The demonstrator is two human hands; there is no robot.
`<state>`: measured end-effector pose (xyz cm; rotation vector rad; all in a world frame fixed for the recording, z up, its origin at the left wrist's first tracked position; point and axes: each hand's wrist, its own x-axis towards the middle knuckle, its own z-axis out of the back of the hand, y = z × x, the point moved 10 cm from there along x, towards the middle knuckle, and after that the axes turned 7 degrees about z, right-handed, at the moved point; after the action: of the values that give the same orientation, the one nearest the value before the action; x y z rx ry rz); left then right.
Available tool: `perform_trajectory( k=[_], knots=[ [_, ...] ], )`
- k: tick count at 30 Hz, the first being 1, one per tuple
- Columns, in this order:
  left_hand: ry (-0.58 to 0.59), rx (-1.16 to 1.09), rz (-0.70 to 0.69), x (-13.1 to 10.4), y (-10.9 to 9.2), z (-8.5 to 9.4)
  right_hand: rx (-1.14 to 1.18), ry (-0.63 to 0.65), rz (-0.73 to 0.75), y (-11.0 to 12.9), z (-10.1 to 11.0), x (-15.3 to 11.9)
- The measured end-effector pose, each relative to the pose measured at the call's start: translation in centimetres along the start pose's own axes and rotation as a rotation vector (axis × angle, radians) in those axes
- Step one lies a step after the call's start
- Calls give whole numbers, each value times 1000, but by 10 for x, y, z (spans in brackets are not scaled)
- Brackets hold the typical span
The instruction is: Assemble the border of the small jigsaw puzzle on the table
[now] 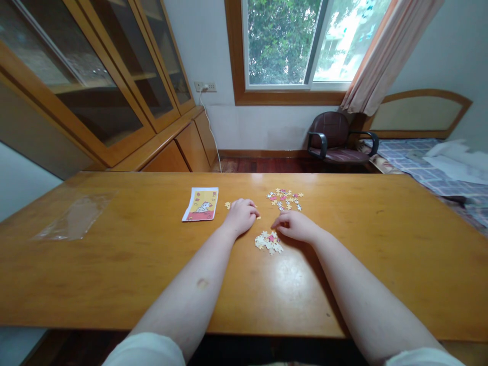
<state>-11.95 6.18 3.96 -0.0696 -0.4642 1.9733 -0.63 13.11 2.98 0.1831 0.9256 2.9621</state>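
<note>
The near jigsaw heap (pixel 264 240) lies just beside the right hand (pixel 295 225), farther from the left hand (pixel 240 215); hands apart, whether gripping I can't tell

Two hands (pixel 240 216) (pixel 298 226); one picture card (pixel 201 205)

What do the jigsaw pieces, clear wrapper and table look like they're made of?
Jigsaw pieces: probably matt cardboard, thin and flat with cut tabs. Clear wrapper: likely plastic film, transparent and shiny. Table: seemingly wood or veneer, brown-streaked, glossy with reflected light.
</note>
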Motion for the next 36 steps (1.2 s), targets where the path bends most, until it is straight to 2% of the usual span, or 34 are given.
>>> perform_trajectory(
  k=[8, 12, 19, 22, 26, 29, 32, 36],
  knots=[
    [-68, 96, 161, 2, 19, 9, 58, 103, 42, 7, -13, 0],
    [-94, 86, 179, 3, 21, 12, 58, 101, 35, 5, -13, 0],
    [-106, 46, 188, 2, 20, 14, 135, 71, -55, -13, -15, -1],
    [-116, 36, 182, 2, 18, 16, 151, 6, -86, -17, -8, -1],
    [-110, 25, 178, 1, 17, 15, -81, -190, -124, -18, 17, -1],
    [-99, 11, 164, 1, 16, 14, -201, -142, -97, -12, 14, 2],
    [-77, -17, 144, 1, 13, 13, -191, -66, -42, -6, 4, 4],
    [7, -38, -18, -1, -7, 5, -160, -70, -51, -6, 4, 3]
  ],
)
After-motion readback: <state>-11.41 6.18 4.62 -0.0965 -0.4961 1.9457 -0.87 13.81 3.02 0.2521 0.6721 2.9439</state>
